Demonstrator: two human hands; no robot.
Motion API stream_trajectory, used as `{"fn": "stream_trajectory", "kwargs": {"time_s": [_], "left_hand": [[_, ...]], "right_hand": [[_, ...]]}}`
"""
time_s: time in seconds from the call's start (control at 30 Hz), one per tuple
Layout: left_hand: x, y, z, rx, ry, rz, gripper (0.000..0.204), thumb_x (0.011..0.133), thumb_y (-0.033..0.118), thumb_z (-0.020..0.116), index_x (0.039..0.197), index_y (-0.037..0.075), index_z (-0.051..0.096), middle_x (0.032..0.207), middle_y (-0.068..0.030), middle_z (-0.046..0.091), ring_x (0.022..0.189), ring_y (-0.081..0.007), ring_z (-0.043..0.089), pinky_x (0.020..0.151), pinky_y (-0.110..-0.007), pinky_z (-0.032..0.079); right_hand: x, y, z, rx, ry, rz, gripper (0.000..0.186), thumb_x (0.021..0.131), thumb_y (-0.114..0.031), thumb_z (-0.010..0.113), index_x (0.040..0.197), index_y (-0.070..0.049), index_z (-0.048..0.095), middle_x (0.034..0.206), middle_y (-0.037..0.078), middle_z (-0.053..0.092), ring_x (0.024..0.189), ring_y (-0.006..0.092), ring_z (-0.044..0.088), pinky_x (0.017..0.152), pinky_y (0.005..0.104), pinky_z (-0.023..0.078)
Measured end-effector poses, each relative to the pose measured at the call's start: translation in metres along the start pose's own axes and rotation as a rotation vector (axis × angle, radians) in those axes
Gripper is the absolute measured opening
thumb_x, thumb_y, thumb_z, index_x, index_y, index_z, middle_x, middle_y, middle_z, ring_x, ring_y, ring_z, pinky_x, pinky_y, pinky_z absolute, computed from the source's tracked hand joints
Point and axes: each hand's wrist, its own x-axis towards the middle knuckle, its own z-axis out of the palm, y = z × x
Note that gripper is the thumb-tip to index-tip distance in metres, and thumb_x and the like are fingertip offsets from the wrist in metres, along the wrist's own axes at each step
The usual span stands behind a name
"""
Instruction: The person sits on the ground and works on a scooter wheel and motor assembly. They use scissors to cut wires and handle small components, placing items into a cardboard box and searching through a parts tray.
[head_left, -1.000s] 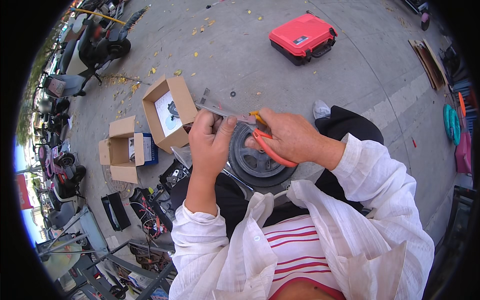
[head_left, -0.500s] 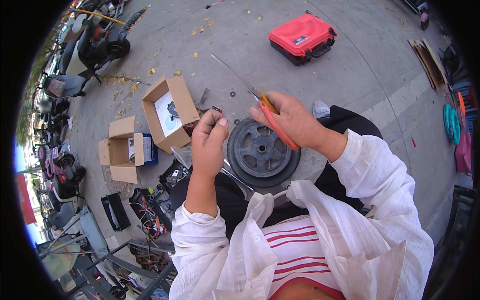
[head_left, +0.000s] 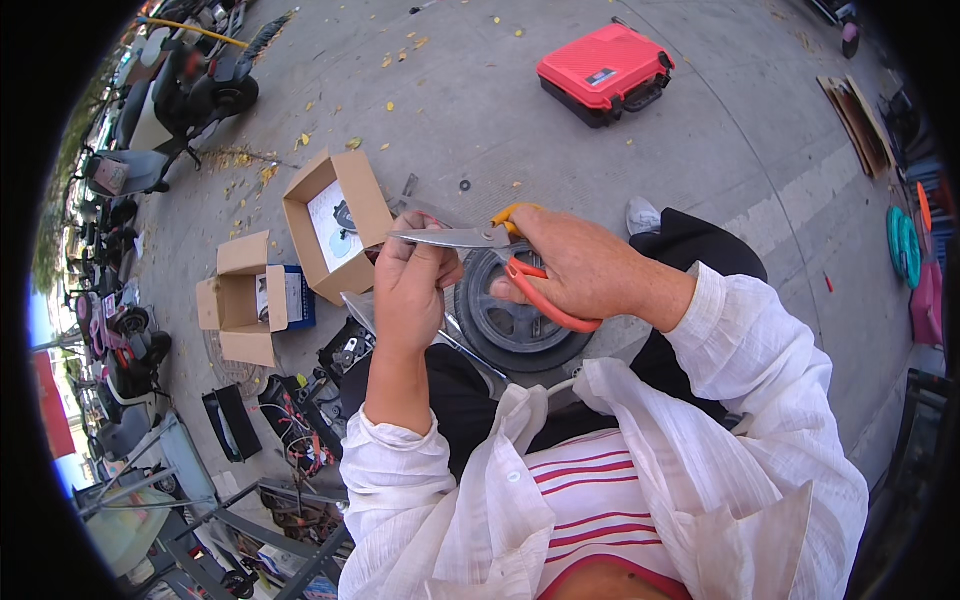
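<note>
My right hand [head_left: 570, 265] is closed on scissors with orange and yellow handles; their long silver blades [head_left: 445, 237] lie horizontally across the fingertips of my left hand [head_left: 410, 290]. My left hand is closed in a pinch on a small piece with a red wire [head_left: 424, 218], mostly hidden by the blades and fingers. Below my hands a black wheel [head_left: 510, 340] with a tyre lies flat on the pavement between my dark-trousered legs.
Two open cardboard boxes [head_left: 355, 175] [head_left: 240, 345] lie at left, above loose black vehicle parts [head_left: 305, 420]. A red hard case [head_left: 595, 70] sits ahead. Scooters [head_left: 175, 95] line the left, a metal frame [head_left: 230, 535] is lower left, cardboard sheets [head_left: 855, 125] and teal coiled hose [head_left: 905, 245] are right.
Half a second ago the blades pointed away, up and left, apart from my left hand. The scissors have since swung down to horizontal, across my left fingertips.
</note>
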Motion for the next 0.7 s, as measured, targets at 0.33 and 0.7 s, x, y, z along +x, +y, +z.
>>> {"fn": "stream_trajectory", "kwargs": {"time_s": [0.33, 0.7], "left_hand": [[-0.003, 0.003, -0.006, 0.023, -0.018, -0.020, 0.013, 0.099, 0.012, 0.046, 0.097, 0.001, 0.051, 0.069, 0.0025, 0.041, 0.059, -0.0048, 0.033, 0.054, -0.021, 0.029], [-0.004, -0.001, -0.010, 0.182, -0.100, -0.021, 0.016, 0.098, 0.013, 0.045, 0.091, 0.001, 0.052, 0.073, 0.0003, 0.046, 0.061, -0.0054, 0.036, 0.055, -0.021, 0.031]], "right_hand": [[-0.001, -0.001, -0.004, -0.057, 0.013, -0.007, 0.066, 0.081, -0.059, 0.062, 0.095, 0.004, 0.049, 0.084, 0.024, 0.057, 0.078, 0.0392, 0.058, 0.068, 0.0433, 0.045], [-0.001, 0.002, 0.001, -0.149, 0.084, -0.025, 0.071, 0.077, -0.064, 0.063, 0.090, 0.005, 0.053, 0.079, 0.023, 0.061, 0.071, 0.0363, 0.062, 0.064, 0.0429, 0.049]]}}
